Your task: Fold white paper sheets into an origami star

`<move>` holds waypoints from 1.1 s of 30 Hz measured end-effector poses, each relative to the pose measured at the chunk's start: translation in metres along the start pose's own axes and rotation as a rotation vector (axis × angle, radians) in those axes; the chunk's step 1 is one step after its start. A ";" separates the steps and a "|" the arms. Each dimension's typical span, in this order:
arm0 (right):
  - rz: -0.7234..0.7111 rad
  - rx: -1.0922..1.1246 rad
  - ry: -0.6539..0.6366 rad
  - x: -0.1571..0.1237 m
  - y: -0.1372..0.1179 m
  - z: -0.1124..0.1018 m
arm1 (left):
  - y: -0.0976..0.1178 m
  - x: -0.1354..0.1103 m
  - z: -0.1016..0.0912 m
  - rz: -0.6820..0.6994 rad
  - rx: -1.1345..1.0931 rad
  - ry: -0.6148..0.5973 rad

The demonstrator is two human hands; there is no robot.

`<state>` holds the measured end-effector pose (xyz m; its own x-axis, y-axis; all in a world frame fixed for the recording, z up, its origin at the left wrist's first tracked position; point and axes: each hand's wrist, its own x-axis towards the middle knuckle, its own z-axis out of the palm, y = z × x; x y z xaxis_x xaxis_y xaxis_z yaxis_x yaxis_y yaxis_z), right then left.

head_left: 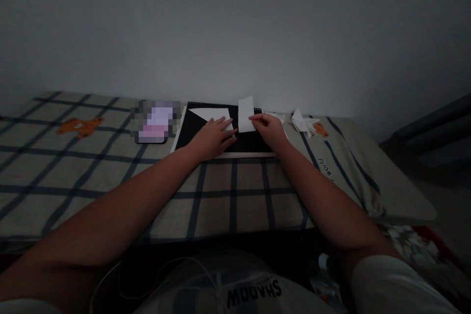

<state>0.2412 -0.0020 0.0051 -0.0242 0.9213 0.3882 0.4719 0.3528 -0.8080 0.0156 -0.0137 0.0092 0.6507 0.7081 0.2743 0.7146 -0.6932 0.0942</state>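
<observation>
A plain grey wall (235, 34) is seen in dim light behind a bench (250, 196), which is covered by a pale cloth with dark checked lines. Near its back edge a flat black board (253, 144) is laid, with a row of light marks along its top and bottom edges and a pale layer showing beneath it at the left. Left of the board a phone (156, 125) is placed, its screen blurred by coarse blocks.

The left hand (213, 136) is rested palm down on the board, its grip spread and its fingertips laid over the paper there. By the right hand (271, 130) a grip is formed with thumb and finger pinched together on a strip.

The triangular paper (215, 113) is white, lying flat on the board, with a sharp point directed left; its lower right part is hidden by the fingers. The white paper strip (246, 115) is held upright at its right edge, its upper end tilted, with a narrow black gap seen between it and the triangle. Right of the board a folded white paper piece (302, 121) is set, angular and pointed.
</observation>
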 end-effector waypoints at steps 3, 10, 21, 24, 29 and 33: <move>-0.056 0.102 -0.050 -0.003 -0.006 0.002 | -0.006 0.002 -0.001 -0.116 -0.279 0.194; -0.198 0.114 -0.226 -0.013 -0.017 0.007 | -0.012 0.005 -0.004 -0.489 -1.053 0.420; -0.305 0.023 -0.273 -0.014 -0.015 0.008 | -0.015 0.009 -0.006 -0.709 -1.441 0.366; -0.303 0.017 -0.238 -0.014 -0.018 0.007 | -0.010 0.006 -0.008 -0.683 -1.415 0.348; -0.323 -0.028 -0.102 -0.009 -0.017 0.008 | -0.003 0.003 -0.009 -0.521 -1.370 0.303; -0.253 -0.019 -0.014 -0.006 -0.012 0.009 | -0.003 0.004 -0.007 -0.474 -1.360 0.307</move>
<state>0.2274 -0.0105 0.0087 -0.1558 0.8060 0.5710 0.4659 0.5697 -0.6770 0.0142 -0.0097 0.0163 0.2274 0.9646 0.1334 -0.0578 -0.1234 0.9907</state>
